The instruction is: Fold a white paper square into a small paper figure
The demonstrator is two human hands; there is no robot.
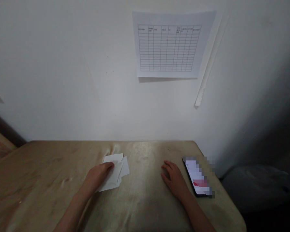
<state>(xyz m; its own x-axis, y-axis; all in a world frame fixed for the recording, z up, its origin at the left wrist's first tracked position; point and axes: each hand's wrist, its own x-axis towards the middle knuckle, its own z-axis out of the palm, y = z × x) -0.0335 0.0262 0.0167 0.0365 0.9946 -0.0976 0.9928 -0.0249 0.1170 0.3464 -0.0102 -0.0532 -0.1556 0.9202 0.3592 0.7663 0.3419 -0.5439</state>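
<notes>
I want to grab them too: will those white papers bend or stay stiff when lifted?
Probably floppy: the white papers look thin and lie fanned under the left hand. Likely light, so a push may scatter them across the smooth table.

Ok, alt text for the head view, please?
A person's left hand rests on loose white paper sheets on a tan table; the right hand lies flat beside a lit phone. A printed grid sheet hangs on the white wall.
</notes>
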